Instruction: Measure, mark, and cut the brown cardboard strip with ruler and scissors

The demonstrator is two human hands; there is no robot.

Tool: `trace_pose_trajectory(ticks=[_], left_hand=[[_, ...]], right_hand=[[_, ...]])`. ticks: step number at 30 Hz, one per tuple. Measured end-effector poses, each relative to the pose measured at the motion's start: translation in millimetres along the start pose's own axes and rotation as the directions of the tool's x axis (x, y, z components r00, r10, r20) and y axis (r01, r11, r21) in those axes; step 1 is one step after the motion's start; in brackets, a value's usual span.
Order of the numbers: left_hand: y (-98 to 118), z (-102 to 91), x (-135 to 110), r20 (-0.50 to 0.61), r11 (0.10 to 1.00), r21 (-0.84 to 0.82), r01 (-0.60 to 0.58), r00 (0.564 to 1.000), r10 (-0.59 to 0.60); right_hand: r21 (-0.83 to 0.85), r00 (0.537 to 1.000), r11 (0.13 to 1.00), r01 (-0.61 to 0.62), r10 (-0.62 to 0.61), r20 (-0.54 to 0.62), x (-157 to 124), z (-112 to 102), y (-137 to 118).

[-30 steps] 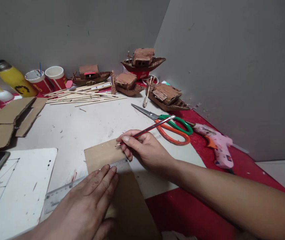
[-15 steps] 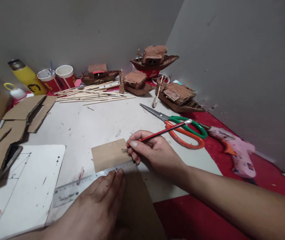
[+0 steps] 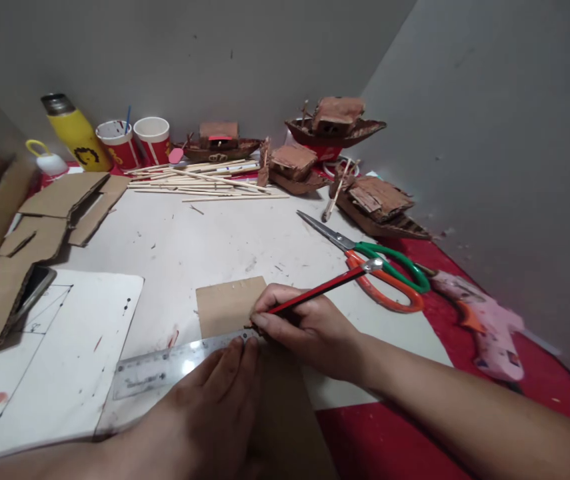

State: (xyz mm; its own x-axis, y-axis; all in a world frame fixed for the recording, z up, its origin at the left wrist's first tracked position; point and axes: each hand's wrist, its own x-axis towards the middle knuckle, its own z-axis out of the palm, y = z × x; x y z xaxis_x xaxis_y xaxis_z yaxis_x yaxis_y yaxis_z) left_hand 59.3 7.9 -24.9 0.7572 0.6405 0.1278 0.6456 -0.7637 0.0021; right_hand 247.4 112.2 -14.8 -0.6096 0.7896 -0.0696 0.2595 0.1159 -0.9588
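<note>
My right hand (image 3: 309, 327) is closed in a writing grip round a red and black pencil (image 3: 327, 287). The pencil's tip meets the cardboard piece (image 3: 229, 303) at the upper edge of a clear ruler (image 3: 179, 363). Lying flat across that ruler, my left hand (image 3: 215, 400) presses it onto the cardboard with its fingers stretched out. Part of the ruler and much of the cardboard are hidden under my hands. Scissors (image 3: 337, 237) with green and orange handles lie open just beyond the pencil.
Brown model boats (image 3: 382, 200), thin wooden sticks (image 3: 205, 183), paper cups (image 3: 152, 140) and a yellow bottle (image 3: 77, 137) line the back. A pink glue gun (image 3: 485, 320) lies right. Cardboard scraps (image 3: 55, 200) and a sheet with drawn lines (image 3: 109, 320) are at left.
My right hand has moved down toward me, bringing the pencil's tip to the ruler's edge. My left hand stays on the ruler. The whole view has shifted slightly.
</note>
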Motion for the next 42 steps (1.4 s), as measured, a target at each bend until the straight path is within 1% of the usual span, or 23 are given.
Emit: trace_pose_trajectory(ticks=[4, 5, 11, 14, 16, 20, 25, 27, 32, 37, 39, 42], left_hand=[[-0.1, 1.6, 4.6, 0.113, 1.000, -0.026, -0.008, 0.994, 0.011], [-0.4, 1.5, 5.6, 0.125, 1.000, -0.031, -0.007, 0.992, 0.010], [0.1, 5.0, 4.7, 0.082, 0.999, -0.046, -0.017, 0.996, 0.021], [1.3, 8.7, 2.6, 0.094, 0.997, -0.078, 0.004, 0.996, 0.003], [1.7, 9.8, 2.3, 0.080, 0.997, -0.082, 0.008, 0.997, -0.002], [1.5, 6.5, 4.5, 0.034, 0.999, -0.042, -0.011, 0.999, 0.012], [1.3, 0.5, 8.2, 0.030, 0.999, -0.034, -0.014, 0.999, 0.015], [1.2, 0.4, 8.6, 0.026, 1.000, -0.025, -0.009, 1.000, 0.009], [0.7, 3.2, 6.7, -0.035, 1.000, -0.011, -0.006, 0.999, 0.006], [0.1, 2.6, 7.1, 0.025, 0.998, -0.062, 0.010, 1.000, -0.008], [0.3, 2.4, 7.1, 0.012, 0.998, -0.069, 0.010, 1.000, -0.009], [0.9, 2.8, 6.4, -0.035, 0.999, -0.046, 0.009, 0.999, -0.010]], right_hand=[[-0.027, 1.000, 0.999, -0.019, 0.019, 0.005, -0.5, 2.9, 3.3], [-0.033, 1.000, 0.999, -0.016, 0.016, 0.003, -0.8, 3.4, 4.3], [-0.072, 0.998, 0.996, 0.056, -0.056, 0.007, -1.1, 4.9, 8.5], [-0.076, 0.999, 0.996, 0.047, -0.047, 0.005, -1.3, 5.4, 9.2], [-0.078, 0.999, 0.996, 0.032, -0.032, 0.005, -1.6, 5.6, 9.3], [-0.097, 0.999, 0.994, 0.049, -0.049, 0.002, -2.0, 6.0, 9.8], [-0.124, 0.997, 0.990, 0.073, -0.072, 0.011, -1.8, 6.0, 11.0], [-0.130, 0.997, 0.988, 0.079, -0.077, 0.018, -1.5, 5.7, 10.9], [-0.161, 0.994, 0.981, 0.108, -0.104, 0.037, -1.8, 5.8, 12.1], [-0.210, 0.987, 0.965, 0.157, -0.158, 0.015, -3.0, 7.9, 14.7], [-0.195, 0.987, 0.968, 0.159, -0.160, 0.012, -2.8, 8.1, 14.5], [-0.160, 0.991, 0.978, 0.131, -0.131, 0.011, -2.1, 7.8, 13.4]])
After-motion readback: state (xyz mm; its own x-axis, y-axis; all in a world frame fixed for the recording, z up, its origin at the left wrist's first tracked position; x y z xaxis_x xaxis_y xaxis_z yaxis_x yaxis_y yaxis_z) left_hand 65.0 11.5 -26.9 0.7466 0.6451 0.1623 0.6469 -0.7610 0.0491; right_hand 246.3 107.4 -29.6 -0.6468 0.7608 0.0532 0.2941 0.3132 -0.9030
